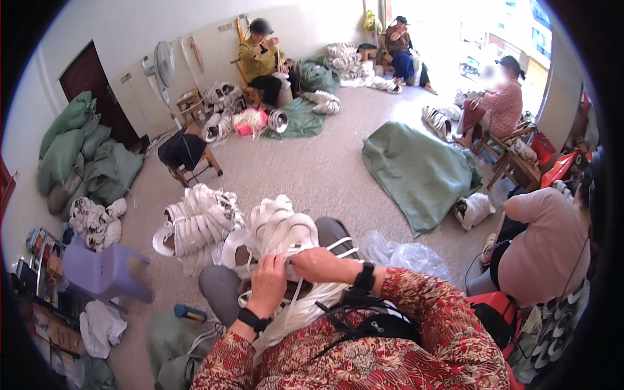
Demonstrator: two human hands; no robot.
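Observation:
A bundle of white shoe uppers [281, 224] rests on my lap between my grey-trousered knees. Close to its near end, my left hand [268, 286] is closed, fingertips pinched on the edge of a white upper. Just right of it, my right hand [322, 265] is closed too, pinching a white lace; the fingertips partly hide it. A loose piece of white lace [298, 294] hangs between the hands. More long white laces [300, 320] lie across my lap and against my patterned top. A second stack of white shoe uppers [205, 224] stands on the floor left of my knees.
A purple stool [107, 273] and green sacks [91, 159] are on the left. A wooden chair [192, 156] stands ahead. A green cloth sack [416, 172] and clear plastic bag [403, 257] lie to the right. One person [543, 240] sits close on my right; several others sit farther off.

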